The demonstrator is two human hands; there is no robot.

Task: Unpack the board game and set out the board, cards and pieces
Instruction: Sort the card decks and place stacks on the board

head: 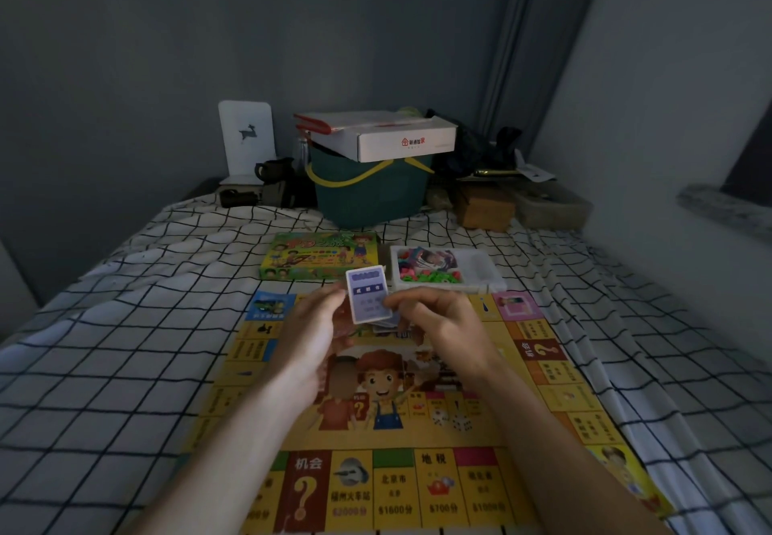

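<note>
Board (422, 442) lies unfolded on the checked bedsheet (104, 367), its yellow squares and cartoon figures facing up. Above its far half, both hands hold a stack of cards (367, 296). The left hand (317, 325) pinches the stack's left edge between thumb and fingertips, and the right hand (434, 321) curls around its right side, thumb on the front of the top card. More cards show just under the right hand's fingers. Beyond the board, the green game box (319, 256) lies flat, and just beside it on the right sits a white tray (480, 273) holding colourful plastic pieces (417, 271). A dark green basket (367, 196) with a white carton (388, 137) on top stands at the wall.
</note>
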